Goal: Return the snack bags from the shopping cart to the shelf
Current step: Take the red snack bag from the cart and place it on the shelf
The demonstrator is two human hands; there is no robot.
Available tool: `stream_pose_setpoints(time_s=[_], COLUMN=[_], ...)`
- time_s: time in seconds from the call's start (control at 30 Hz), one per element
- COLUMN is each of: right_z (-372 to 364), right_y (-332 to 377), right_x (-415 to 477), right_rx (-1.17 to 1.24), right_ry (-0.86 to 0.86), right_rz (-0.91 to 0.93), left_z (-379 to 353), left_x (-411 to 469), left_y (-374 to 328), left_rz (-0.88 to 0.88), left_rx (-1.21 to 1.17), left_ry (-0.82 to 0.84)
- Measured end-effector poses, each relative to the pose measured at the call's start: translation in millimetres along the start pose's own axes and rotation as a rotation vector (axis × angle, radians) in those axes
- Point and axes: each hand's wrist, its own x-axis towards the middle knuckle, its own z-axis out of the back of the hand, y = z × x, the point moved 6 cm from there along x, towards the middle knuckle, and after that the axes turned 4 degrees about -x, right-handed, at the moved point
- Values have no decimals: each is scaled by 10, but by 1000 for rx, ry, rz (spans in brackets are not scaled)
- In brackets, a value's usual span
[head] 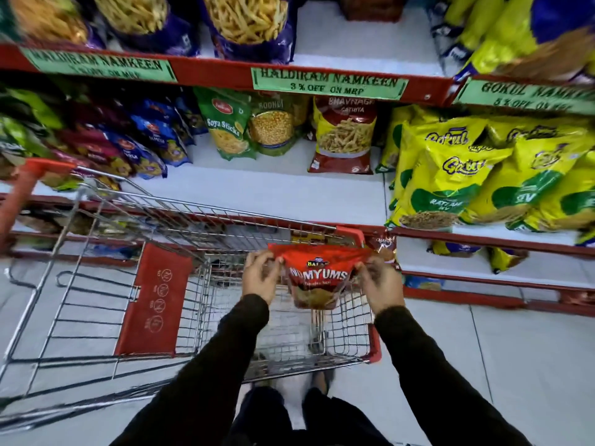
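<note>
The shelf unit (273,194) fills the upper half of the view, with three tiers clearly visible and a wide bare stretch on the middle tier, between the Bhavnagri Gathiya bag (344,136) and the pile of yellow Gokul bags (483,175). The top tier has a similar gap. Below it stands one shopping cart (206,284) of wire with red trim, and its basket looks empty, as far as the mesh shows.

The step in hand, I judge, is the lifting out: one red Nomyums snack bag (317,278) hangs above the far end of the cart basket, clear of the wire floor. Both hands hold it by the top edge — the left hand (259,278) pinches the left corner, the right hand (381,284) pinches the right corner, fingers closed on the foil. It seems to be the last bag, but the cart's near corners are partly hidden by the sleeves.

The next move calls for raising the bag over the cart rim and forward to a free place on a shelf — which tier is its proper one I cannot tell. Standing it upright will need a flat base, because the bag is soft.

Count: one cart, one bag in hand, two hands.
</note>
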Motion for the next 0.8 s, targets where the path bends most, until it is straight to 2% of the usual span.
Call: stream_pose_setpoints(time_s=[0.1, 0.23, 0.43, 0.6, 0.8], right_z=[296, 722, 1369, 1957, 2506], right_y=[320, 874, 1616, 2326, 2860], right_x=[50, 132, 462, 668, 1194], right_rx=[96, 211, 418, 609, 702], right_ry=[-93, -266, -420, -530, -602], right_rz=[61, 248, 439, 594, 597], left_z=[98, 223, 363, 447, 328], left_x=[12, 120, 356, 555, 972], left_y=[-410, -1025, -2140, -3096, -4037], left_rz=[-124, -295, -497, -581, -591], left_rx=[-60, -202, -430, -678, -851], left_ry=[-52, -126, -142, -174, -115])
